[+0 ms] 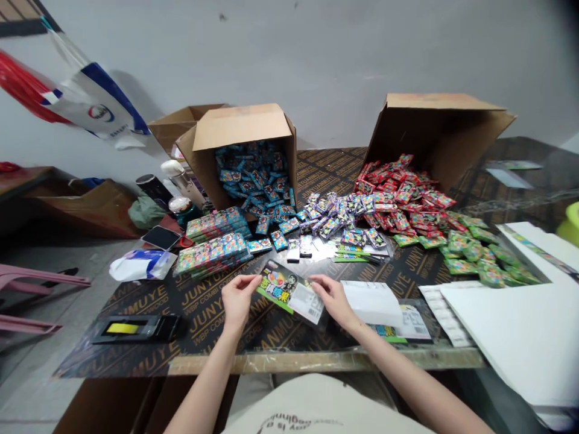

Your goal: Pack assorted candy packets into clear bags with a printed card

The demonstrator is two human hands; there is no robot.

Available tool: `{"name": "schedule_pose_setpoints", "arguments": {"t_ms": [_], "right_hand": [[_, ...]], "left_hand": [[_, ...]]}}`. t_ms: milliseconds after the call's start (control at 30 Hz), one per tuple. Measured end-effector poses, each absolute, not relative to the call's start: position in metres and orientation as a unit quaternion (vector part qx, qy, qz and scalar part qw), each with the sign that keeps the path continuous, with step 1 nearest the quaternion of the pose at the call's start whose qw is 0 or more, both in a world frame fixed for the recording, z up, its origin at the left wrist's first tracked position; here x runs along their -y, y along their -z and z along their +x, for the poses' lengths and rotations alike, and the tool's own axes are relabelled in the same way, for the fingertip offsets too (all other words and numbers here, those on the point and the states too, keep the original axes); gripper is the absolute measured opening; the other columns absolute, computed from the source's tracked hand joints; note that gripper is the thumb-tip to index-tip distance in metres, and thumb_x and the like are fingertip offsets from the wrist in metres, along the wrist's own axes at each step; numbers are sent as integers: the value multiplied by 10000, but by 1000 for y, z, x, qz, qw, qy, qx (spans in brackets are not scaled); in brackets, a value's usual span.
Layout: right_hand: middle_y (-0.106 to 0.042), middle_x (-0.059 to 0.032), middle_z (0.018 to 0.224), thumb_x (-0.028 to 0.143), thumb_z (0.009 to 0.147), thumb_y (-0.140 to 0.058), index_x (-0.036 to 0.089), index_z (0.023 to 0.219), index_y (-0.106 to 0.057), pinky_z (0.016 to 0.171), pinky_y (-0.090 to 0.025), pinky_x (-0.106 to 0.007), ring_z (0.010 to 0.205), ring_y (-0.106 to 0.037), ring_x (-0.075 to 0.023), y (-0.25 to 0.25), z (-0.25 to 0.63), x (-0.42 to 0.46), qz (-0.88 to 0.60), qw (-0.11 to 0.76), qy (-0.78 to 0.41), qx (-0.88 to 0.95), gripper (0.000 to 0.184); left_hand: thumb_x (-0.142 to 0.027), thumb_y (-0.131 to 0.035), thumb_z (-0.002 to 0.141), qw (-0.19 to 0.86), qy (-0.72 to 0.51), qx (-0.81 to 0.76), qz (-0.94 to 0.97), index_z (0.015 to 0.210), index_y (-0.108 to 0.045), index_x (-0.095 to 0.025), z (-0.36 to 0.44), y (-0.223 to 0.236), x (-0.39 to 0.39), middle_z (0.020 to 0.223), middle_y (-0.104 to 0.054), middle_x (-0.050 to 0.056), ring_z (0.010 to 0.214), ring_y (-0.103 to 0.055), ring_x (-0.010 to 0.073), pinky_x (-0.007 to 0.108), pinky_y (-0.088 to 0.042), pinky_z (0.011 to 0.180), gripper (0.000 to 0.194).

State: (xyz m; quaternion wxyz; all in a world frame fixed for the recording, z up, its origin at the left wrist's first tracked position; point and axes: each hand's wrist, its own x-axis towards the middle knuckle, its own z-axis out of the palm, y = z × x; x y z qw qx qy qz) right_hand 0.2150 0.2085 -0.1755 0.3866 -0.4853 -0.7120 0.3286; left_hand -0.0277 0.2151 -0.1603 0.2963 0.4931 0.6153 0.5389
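A flat clear bag with a green printed card (289, 292) lies tilted near the front of the dark table (212, 325). My left hand (238, 298) pinches its left end and my right hand (332, 298) grips its right end, near a white barcode label. Both hands have fingers closed on the bag. Just right of my right hand lies a stack of white sheets and similar bags (384, 307).
Two cardboard boxes lie tipped on their sides: one (244, 129) spilling blue packets, one (434, 126) spilling red packets. Purple packets (330, 217) and green packets (479, 250) are heaped between. Stacked packs (212, 241) at left, a tape dispenser (136, 328), white boards (520, 331) at right.
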Motion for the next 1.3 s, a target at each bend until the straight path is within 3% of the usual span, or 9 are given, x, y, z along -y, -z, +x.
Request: {"name": "schedule_pose_setpoints", "arguments": {"t_ms": [200,333,433,533,800,933,1067,1200,1300], "right_hand": [[-665,-46,843,294,769,-577,210,874,-674,771,-448,-329,840,-589,-201,180,196,-260,-439,256,-252,823,166],[-421,-145,1306,367,671,-667,219,1262,-454,967,-263,-493,1220,-334,-309,179,182,-297,-472,245,-174,829,645],[-289,-156,1400,334,580,-710,232,1352,-315,988,-104,-587,1300,-159,-364,173,178,-328,-482,224,-141,835,873],[-403,-132,1330,289,526,-709,245,1326,-356,987,-51,-599,1292,-170,-368,170,181,-344,-476,200,-130,847,876],[-442,-97,1246,262,575,-623,234,1355,-254,973,-250,-421,1135,-408,-270,149,191,-284,-422,239,-155,861,863],[-445,-83,1233,226,569,-614,249,1330,-301,954,-274,-390,1140,-402,-270,131,194,-245,-363,283,-189,867,823],[-426,-81,1270,259,599,-638,240,1325,-293,976,-264,-380,1166,-383,-255,129,203,-225,-370,318,-203,849,803],[-456,-73,1255,314,601,-653,235,1296,-322,968,-277,-378,1143,-408,-258,135,219,-220,-394,346,-189,830,774],[-508,-76,1191,333,577,-656,232,1238,-399,955,-261,-410,1100,-440,-282,144,233,-222,-441,342,-130,820,716]], "left_hand": [[-419,-714,590,146,-299,-621,709,1179,-534,-221,-30,180,-197,1299,-478,134,1228,-385,320,543,-228,1023,647],[-591,-726,448,143,-129,-522,831,1365,-276,-226,0,192,-195,1430,-276,150,1312,-214,352,613,-43,1035,1085],[-506,-708,542,142,-125,-513,837,1372,-253,-194,18,199,-195,1364,-377,148,1279,-289,316,565,-66,1063,996],[-410,-698,578,140,-149,-505,838,1363,-271,-207,18,201,-195,1292,-446,119,1223,-362,283,524,-87,1080,917],[-505,-746,496,255,-290,-538,749,1223,-492,-201,-5,183,-205,1209,-517,122,1137,-436,307,529,-189,1032,828],[-524,-565,719,432,-410,-528,605,884,-643,-111,16,170,-215,819,-640,77,787,-582,206,340,-446,748,452],[-532,-485,771,492,-398,-503,588,716,-616,-83,36,166,-217,582,-584,22,533,-536,129,235,-414,531,470],[-549,-478,768,499,-377,-490,607,774,-651,-97,37,165,-214,678,-631,58,635,-572,166,278,-443,611,484],[-551,-650,614,411,-351,-500,677,1072,-608,-176,27,169,-212,1060,-609,103,1009,-518,267,413,-368,902,594]]}}
